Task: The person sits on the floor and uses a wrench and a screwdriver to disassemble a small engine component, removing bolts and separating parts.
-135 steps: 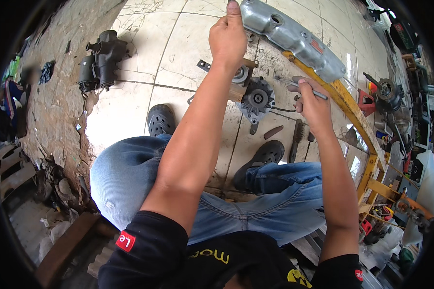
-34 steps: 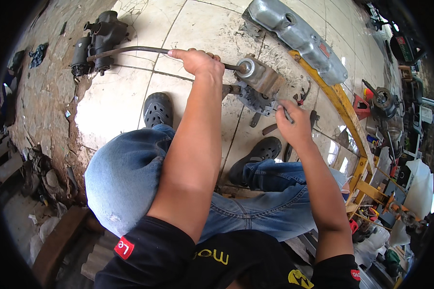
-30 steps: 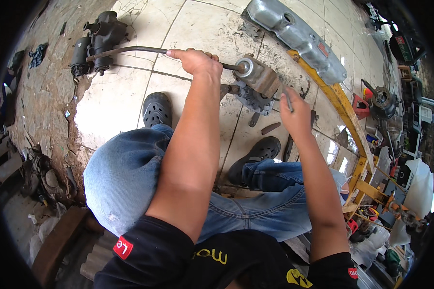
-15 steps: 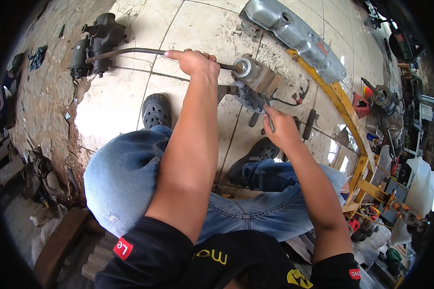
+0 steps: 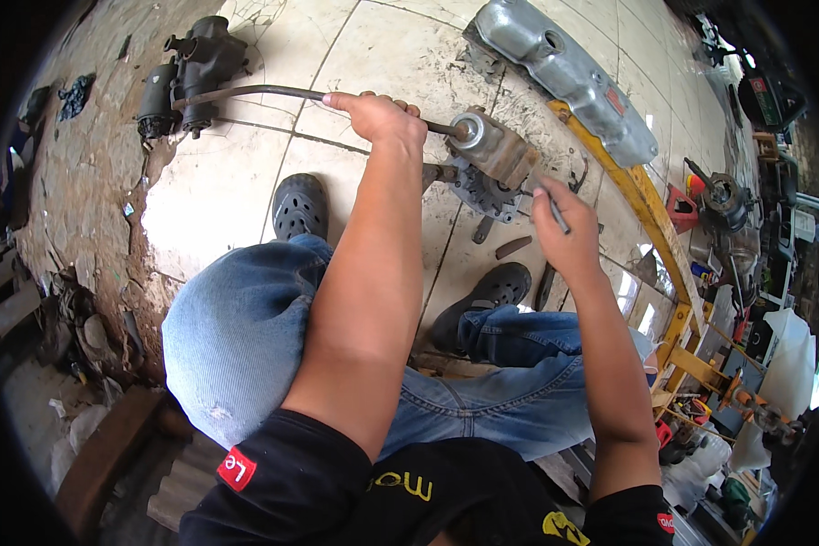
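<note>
My left hand (image 5: 380, 118) is wrapped round a long curved dark rod (image 5: 264, 90), which runs into a rusty metal block (image 5: 500, 155) with a silver ring (image 5: 470, 127) at its near end. Beneath the block lies a grey finned alternator (image 5: 475, 189), partly hidden, with a dark bracket (image 5: 483, 229) sticking out below. My right hand (image 5: 562, 214) grips a short thin grey metal tool (image 5: 556, 212) at the block's right end; whether its tip touches the block is unclear.
A long silver cover (image 5: 569, 77) rests along a yellow steel frame (image 5: 660, 214) at the right. A dark pump-like assembly (image 5: 200, 73) sits upper left beside broken floor. My shoes flank the work (image 5: 298, 207). Tools and parts clutter the far right (image 5: 728, 196).
Since half a second ago my right hand has moved right and slightly up with the tool. Earlier, 4.5 seconds ago, my left hand was higher and the alternator was more exposed.
</note>
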Demonstrator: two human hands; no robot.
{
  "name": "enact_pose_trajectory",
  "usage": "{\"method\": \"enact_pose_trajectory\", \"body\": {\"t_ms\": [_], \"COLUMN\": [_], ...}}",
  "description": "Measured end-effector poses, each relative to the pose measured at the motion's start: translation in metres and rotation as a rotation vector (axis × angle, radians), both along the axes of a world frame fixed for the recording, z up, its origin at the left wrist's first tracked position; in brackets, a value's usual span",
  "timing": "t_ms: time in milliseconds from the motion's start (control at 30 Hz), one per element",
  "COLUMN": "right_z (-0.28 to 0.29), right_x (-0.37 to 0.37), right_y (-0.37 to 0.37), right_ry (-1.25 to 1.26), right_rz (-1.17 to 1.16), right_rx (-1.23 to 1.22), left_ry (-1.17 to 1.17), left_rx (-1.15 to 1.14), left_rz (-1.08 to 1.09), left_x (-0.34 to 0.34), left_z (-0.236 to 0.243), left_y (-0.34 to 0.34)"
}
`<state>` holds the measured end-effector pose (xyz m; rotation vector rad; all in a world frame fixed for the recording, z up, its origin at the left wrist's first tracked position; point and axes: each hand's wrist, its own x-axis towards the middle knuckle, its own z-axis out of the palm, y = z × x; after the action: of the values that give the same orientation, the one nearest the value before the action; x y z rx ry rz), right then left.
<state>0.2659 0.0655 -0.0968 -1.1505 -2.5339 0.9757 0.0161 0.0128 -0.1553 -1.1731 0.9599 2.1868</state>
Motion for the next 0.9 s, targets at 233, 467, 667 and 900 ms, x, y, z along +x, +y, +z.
{"method": "enact_pose_trajectory", "body": {"t_ms": [233,467,667,900], "right_z": [-0.025,-0.009,-0.028,-0.007], "right_x": [0.005,-0.015,0.025,-0.010], "right_y": [-0.022,0.011,-0.018,-0.008], "right_ry": [-0.079,0.101,-0.272,-0.003], "right_rz": [0.385,-0.074,0.366,0.072], "right_rx": [0.130,0.155,-0.014,-0.070], "left_ry": [0.009,0.001,-0.006,-0.034], "left_rx": [0.044,0.070,0.062,0.011], "left_rz": [-0.011,-0.007,-0.005,-0.009], "left_x": [0.004,0.002,0.002,0.003], "left_z": [-0.002,-0.005,-0.010,-0.004], "left_y": [-0.002,0.000,-0.001,0.004]}}
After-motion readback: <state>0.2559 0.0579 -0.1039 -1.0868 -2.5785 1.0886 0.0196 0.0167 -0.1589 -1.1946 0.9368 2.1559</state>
